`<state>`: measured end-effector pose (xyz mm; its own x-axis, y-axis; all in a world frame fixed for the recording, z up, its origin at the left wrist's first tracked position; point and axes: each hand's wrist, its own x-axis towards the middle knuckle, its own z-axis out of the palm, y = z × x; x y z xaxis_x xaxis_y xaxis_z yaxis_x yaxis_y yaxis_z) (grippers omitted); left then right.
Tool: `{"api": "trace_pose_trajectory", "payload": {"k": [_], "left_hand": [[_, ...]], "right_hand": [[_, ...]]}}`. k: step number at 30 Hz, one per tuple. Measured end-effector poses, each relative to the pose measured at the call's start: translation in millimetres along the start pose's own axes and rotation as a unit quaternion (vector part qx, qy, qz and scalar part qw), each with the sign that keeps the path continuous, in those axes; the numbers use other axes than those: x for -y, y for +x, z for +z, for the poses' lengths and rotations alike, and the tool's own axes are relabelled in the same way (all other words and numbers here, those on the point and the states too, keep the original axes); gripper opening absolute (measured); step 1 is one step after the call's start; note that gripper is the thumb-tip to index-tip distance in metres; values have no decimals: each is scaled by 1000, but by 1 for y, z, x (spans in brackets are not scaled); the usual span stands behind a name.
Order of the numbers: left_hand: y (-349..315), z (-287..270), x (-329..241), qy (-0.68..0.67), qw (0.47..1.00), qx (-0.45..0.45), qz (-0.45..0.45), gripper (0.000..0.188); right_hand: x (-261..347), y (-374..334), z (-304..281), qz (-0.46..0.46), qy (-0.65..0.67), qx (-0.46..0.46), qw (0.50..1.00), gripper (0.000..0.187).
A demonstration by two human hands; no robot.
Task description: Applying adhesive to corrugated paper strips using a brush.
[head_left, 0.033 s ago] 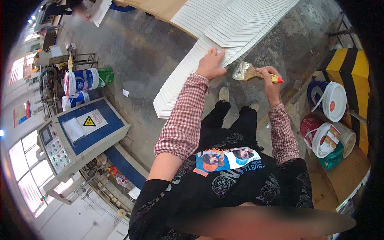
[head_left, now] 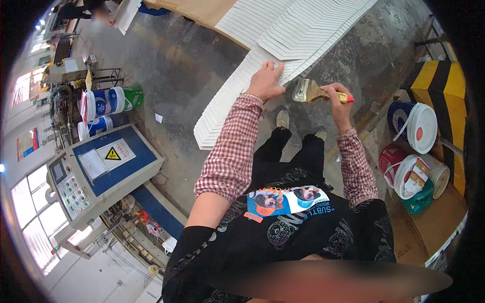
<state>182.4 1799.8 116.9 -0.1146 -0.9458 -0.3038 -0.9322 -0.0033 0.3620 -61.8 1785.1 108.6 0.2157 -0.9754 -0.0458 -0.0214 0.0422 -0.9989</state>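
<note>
Rows of overlapping white card strips (head_left: 230,103), fanned in a staggered stack, run diagonally from the centre to the upper right. My left hand (head_left: 265,82) rests on them, its fingers spread out over the edge of a step between two layers. To the right, my right hand (head_left: 339,103) grips a flat paintbrush (head_left: 317,92) by its yellow, red-tipped handle. The brush's bristles, pale and coated-looking, point left toward the strips' near edge, apart from them and over the floor.
A brown board (head_left: 202,12) lies beneath the strips at the far side. At left stands a control machine (head_left: 118,156), with stacked buckets (head_left: 108,101) behind it. More buckets (head_left: 422,129) sit at right beside a yellow-and-black striped block (head_left: 438,86). Another person (head_left: 88,11) bends at far left.
The brush has shifted and tilted very slightly in my right hand, its bristles a little further left. My left hand and the strips look unchanged.
</note>
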Motion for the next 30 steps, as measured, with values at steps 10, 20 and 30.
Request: {"api": "trace_pose_trajectory", "payload": {"k": [10, 20, 30], "left_hand": [[6, -2, 3, 16, 1000, 17, 1, 79], [6, 1, 3, 16, 999, 32, -6, 80], [12, 17, 16, -42, 999, -12, -11, 83]], "right_hand": [[5, 2, -11, 33, 100, -35, 994, 16], [0, 3, -20, 41, 77, -14, 996, 16], [5, 7, -2, 46, 25, 21, 998, 13]]}}
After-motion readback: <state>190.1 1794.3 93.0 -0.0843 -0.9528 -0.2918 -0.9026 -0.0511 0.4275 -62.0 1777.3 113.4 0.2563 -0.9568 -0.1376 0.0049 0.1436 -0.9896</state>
